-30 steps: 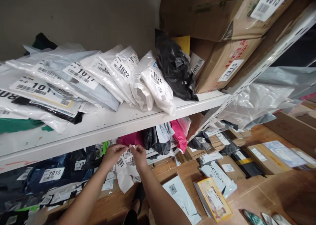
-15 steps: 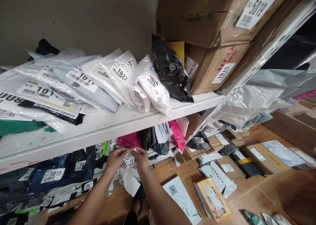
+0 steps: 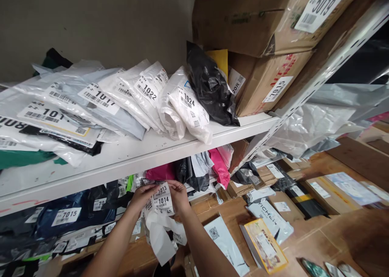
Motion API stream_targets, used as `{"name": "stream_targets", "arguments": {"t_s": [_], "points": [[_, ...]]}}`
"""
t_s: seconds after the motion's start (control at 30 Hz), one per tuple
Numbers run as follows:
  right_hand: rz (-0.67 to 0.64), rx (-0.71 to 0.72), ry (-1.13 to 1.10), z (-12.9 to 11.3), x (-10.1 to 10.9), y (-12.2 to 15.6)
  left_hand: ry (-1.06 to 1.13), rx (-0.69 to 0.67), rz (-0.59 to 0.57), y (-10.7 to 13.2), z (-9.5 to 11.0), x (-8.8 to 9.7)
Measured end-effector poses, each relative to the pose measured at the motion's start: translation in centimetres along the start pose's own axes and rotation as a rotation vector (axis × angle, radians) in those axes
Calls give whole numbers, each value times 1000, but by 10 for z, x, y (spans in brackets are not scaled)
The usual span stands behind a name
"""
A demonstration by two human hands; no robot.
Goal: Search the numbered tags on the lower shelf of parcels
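Two hands, the left hand and the right hand, pinch the upper part of a strip of printed labels below the front of the white shelf. Under the shelf, beyond the hands, lies a magenta package. On the shelf lean white parcels, a black bag beside them, then cardboard boxes stacked at its right end.

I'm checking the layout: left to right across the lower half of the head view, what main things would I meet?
Navy parcel labelled 7015 → left hand → 1014 label → right hand → pale QR-code mailer → yellow box
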State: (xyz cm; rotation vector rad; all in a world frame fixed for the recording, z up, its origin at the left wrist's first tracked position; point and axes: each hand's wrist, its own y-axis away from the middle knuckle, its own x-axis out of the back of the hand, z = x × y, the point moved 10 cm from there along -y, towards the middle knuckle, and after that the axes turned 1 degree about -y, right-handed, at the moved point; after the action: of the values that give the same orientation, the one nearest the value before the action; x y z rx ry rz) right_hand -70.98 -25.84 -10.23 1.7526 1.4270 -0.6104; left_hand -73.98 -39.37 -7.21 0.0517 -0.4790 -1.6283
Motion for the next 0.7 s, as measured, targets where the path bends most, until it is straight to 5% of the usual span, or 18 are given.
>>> {"name": "stream_targets", "arguments": {"t_s": [0.33, 0.7], "points": [[125, -25, -6, 21, 18, 9, 17, -30, 61, -1, -1, 3], [71, -8, 195, 17, -10, -28, -272, -226, 25, -32, 42, 17]]}}
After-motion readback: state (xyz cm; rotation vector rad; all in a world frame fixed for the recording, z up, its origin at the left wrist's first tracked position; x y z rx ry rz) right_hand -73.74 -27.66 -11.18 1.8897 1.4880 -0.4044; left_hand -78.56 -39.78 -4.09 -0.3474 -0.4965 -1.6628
